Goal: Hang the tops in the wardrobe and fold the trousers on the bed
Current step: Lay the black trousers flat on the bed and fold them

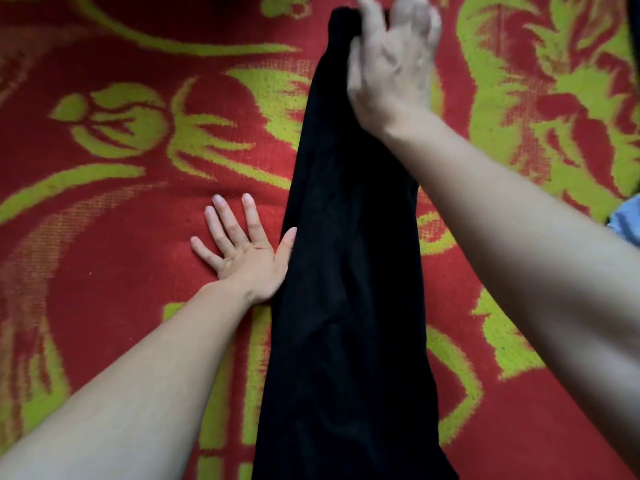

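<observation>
Head view: black trousers (346,289) lie down mid-frame on a red-green blanket (121,202); left hand (247,258) flat beside them, fingers spread; right hand (394,67), blurred, grips their upper end with curled fingers.

Bare blanket (104,271) left of trousers (346,271); blue cloth (627,220) at right edge.

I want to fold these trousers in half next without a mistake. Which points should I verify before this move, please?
1. Black trousers lie stretched long on the blanket: ok.
2. Left hand lies flat beside them, fingers spread, thumb at their edge: ok.
3. Right hand is at the far end; its grip is blurred: cannot tell.
4. Fabric smooth: faint lengthwise creases show: not ok.
5. Near end aligned: it runs out of the picture: cannot tell.
6. Blue cloth lies apart from the trousers: ok.
</observation>
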Motion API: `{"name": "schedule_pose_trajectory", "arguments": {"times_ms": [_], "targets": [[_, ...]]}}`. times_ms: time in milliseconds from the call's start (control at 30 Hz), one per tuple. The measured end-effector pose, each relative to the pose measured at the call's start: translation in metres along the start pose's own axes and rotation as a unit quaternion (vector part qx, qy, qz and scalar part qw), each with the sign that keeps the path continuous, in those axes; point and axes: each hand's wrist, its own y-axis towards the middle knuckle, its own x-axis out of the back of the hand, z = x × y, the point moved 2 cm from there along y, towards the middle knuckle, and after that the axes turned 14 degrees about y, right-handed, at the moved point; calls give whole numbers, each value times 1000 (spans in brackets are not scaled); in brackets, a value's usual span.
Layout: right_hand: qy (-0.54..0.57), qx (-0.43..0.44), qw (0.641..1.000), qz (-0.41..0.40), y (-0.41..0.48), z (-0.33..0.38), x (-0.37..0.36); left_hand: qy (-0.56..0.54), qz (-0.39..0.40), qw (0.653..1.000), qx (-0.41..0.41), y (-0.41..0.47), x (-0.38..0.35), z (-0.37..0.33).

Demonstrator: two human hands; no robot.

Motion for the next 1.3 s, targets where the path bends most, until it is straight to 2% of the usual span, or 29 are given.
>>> {"name": "schedule_pose_trajectory", "arguments": {"times_ms": [67, 133, 200, 267, 300, 400, 433, 467, 500, 533, 567, 633, 667, 700, 767, 833, 900, 967, 1100, 1200, 1267, 1300], "targets": [[20, 53, 991, 118, -27, 8, -17, 1, 2, 1000, 2, -1, -1, 1], [6, 56, 970, 238, -38, 5, -37, 2, -1, 1000, 5, -1, -3, 1], [26, 39, 961, 273, -31, 1, -48, 2, -7, 1000, 8, 1, -2, 0], [63, 45, 963, 259, -27, 0, -48, 6, -10, 1000, 13, 2, 0, 0], [86, 55, 970, 222, -28, 0, -43, 8, -8, 1000, 13, 2, 0, 0], [75, 41, 996, 40, -42, -15, -27, 9, -4, 1000, 1, 1, -3, 0], [54, 14, 997, 59, -43, -24, -26, 10, -6, 1000, -1, 2, -4, -1], [44, -10, 992, 116, -41, -33, -28, 9, -8, 1000, -1, 2, -3, -1], [62, -27, 984, 167, -38, -40, -29, 7, -8, 1000, 0, 2, -2, -2], [94, -37, 978, 180, -34, -44, -27, 4, -7, 1000, 1, 2, -1, -2], [123, -47, 980, 151, -31, -45, -24, 1, -6, 1000, 0, 1, -1, -2], [172, -110, 979, 15, -20, -45, -15, -1, -9, 1000, -1, 1, -2, -2], [193, -174, 965, -36, -15, -46, -11, -2, -11, 1000, -1, 1, -3, -2], [219, -253, 941, -50, -9, -48, -9, -4, -12, 1000, 1, 1, -2, -3], [295, -400, 868, 3, 3, -53, -8, 0, -17, 1000, 5, 2, -2, -3], [414, -448, 791, 52, 14, -53, -5, 2, -18, 1000, 10, 3, -3, -3], [496, -440, 741, 103, 20, -54, 0, 2, -22, 1000, 15, 4, -4, -2], [537, -423, 711, 164, 20, -52, 6, 0, -31, 999, 20, 5, -6, -1], [637, -343, 674, 149, 12, -44, 29, -1, -49, 999, 16, 9, -10, -2], [693, -230, 675, 110, -11, -21, 62, 1, -71, 997, 14, 13, -14, 1], [691, -161, 703, 48, -36, -6, 88, -3, -85, 996, 9, 17, -16, 3], [670, -116, 733, 17, -55, -1, 99, -3, -93, 996, 8, 19, -17, 4]]}}
